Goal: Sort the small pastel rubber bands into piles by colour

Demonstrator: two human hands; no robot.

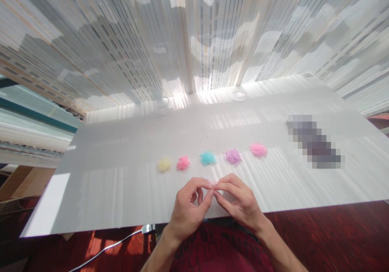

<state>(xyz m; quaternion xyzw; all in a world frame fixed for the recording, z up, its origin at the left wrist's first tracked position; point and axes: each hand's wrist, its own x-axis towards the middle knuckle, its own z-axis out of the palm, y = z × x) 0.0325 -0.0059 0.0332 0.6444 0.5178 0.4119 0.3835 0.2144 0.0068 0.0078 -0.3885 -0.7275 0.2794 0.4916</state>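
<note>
My left hand (190, 207) and my right hand (238, 201) meet fingertip to fingertip over the near edge of a white table (121, 191). Both pinch a tiny pale pink thing (213, 184) between them, too small to name. Just beyond the hands lies a row of small fluffy piles of thin bands: yellow (164, 164), hot pink (183, 163), teal (208, 158), purple (233, 157) and light pink (258, 150).
A blurred dark object (314, 142) lies at the right of the table. Two small clear dishes (239, 95) (162, 103) sit at the far edge under sheer striped curtains. A white cable (106, 247) runs across the red floor below.
</note>
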